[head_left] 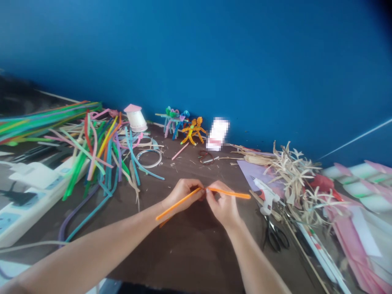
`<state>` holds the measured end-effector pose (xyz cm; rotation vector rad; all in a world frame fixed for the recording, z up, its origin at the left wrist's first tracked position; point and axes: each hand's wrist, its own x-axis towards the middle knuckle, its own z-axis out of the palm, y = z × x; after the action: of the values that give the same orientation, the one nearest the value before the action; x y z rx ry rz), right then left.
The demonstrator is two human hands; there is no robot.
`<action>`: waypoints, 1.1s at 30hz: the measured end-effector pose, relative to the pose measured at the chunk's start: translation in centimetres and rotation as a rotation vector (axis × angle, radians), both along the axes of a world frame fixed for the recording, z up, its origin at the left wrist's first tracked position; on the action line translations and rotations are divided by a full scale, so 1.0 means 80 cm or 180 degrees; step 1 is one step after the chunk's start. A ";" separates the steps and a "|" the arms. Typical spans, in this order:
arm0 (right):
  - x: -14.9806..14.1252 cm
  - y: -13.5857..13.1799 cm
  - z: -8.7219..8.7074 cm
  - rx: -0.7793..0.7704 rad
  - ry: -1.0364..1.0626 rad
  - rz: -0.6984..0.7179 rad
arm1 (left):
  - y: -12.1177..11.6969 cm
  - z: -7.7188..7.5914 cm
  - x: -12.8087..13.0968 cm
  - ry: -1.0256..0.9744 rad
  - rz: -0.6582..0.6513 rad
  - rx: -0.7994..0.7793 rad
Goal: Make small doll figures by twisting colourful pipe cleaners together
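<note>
Orange pipe cleaners are pinched in my two hands above the dark table. My left hand closes on the part that slants down over its wrist; a second short orange end shows under that wrist. In my right hand, the thumb and fingers grip near the middle, where an orange stem sticks out to the right. Both sets of fingertips meet, so the join between the pieces is hidden. Beyond my hands stand small pipe-cleaner figures, an orange one and a blue, green and pink group.
Loose colored pipe cleaners and a white power strip lie at left. A paper cup and tape ring sit behind. To the right are a glue gun, black scissors and dried straw-like flowers. A blue wall rises behind.
</note>
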<state>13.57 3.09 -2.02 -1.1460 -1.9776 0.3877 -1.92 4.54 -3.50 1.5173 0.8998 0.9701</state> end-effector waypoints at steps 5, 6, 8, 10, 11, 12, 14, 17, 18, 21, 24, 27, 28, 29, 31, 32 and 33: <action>-0.003 -0.004 0.004 0.0172 -0.0225 -0.0076 | -0.005 -0.002 0.004 -0.0093 0.0149 0.0009; -0.003 -0.004 0.004 0.0164 -0.0221 -0.0118 | -0.005 -0.002 0.004 -0.0078 0.0154 0.0014; -0.004 -0.004 0.003 0.0123 -0.0133 -0.0180 | -0.004 -0.003 0.004 -0.0033 0.0147 0.0028; -0.004 -0.002 0.001 0.0088 0.0003 -0.0164 | -0.002 -0.004 0.003 0.0030 0.0139 0.0050; -0.004 -0.002 0.001 0.0079 0.0054 -0.0139 | -0.001 -0.004 0.003 0.0072 0.0143 0.0069; -0.003 -0.001 0.000 0.0076 0.0082 -0.0118 | 0.000 -0.005 0.002 0.0120 0.0147 0.0093; -0.002 0.000 0.000 0.0078 0.0065 -0.0121 | 0.001 -0.005 0.001 0.0217 0.0156 0.0151; -0.002 -0.001 -0.001 0.0089 -0.0052 -0.0227 | -0.001 -0.002 0.000 0.0292 0.0186 0.0227; -0.003 -0.002 -0.002 0.0100 -0.0092 -0.0253 | -0.002 -0.001 0.000 0.0314 0.0211 0.0252; -0.004 -0.003 -0.004 0.0170 -0.0186 -0.0280 | -0.004 0.003 0.001 0.0368 0.0358 0.0283; -0.003 -0.004 -0.004 0.0275 -0.0174 -0.0276 | -0.005 0.004 0.004 0.0162 0.0366 0.0100; 0.000 -0.002 -0.002 0.0449 -0.0052 -0.0257 | -0.001 0.005 0.005 -0.0381 0.0122 -0.0639; 0.001 -0.001 -0.002 0.0519 -0.0016 -0.0251 | 0.001 0.006 0.005 -0.0569 0.0047 -0.0958; 0.002 0.000 -0.001 0.0593 0.0013 -0.0253 | 0.003 0.007 0.004 -0.0725 -0.0029 -0.1269; 0.004 0.001 0.000 0.0750 0.0048 -0.0269 | 0.007 0.011 0.000 -0.0944 -0.0222 -0.1759; 0.005 0.001 0.001 0.0826 0.0056 -0.0281 | 0.008 0.013 -0.002 -0.1013 -0.0337 -0.1891; 0.005 0.001 0.001 0.0896 0.0059 -0.0288 | 0.008 0.015 -0.004 -0.1036 -0.0463 -0.1944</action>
<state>14.01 3.16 -1.91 -1.0419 -1.8856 0.0687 -2.21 5.22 -2.31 0.8630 0.7464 0.7181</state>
